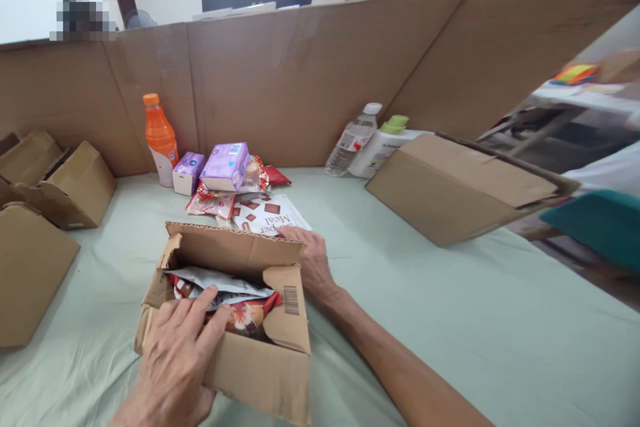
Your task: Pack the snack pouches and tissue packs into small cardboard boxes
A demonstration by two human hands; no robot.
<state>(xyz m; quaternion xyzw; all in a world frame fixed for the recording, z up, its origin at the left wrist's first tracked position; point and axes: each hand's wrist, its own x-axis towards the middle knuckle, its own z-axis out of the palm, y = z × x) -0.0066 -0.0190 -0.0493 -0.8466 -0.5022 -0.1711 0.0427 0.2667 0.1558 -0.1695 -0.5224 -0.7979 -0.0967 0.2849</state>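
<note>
A small open cardboard box (260, 373) stands in front of me, with a silver-grey packet (225, 283) and red-printed packets (250, 315) inside. My left hand (175, 353) holds the box's front wall, its fingers over the edge against the contents and its thumb outside. Behind the box's right corner, my right hand (313, 260) is closed at the near edge of a white packet (270, 212) printed with brown squares and the word "Meal"; some fingertips are hidden. Just beyond lie a pink packet (213, 205) and two purple tissue packs (225, 167).
An orange bottle (161, 140) stands at the back left. A clear water bottle (353, 140) and a white bottle with a green cap (383, 150) lean near the back wall (300, 80). Cardboard boxes sit on the left (30, 273) and right (450, 187) of the green cloth.
</note>
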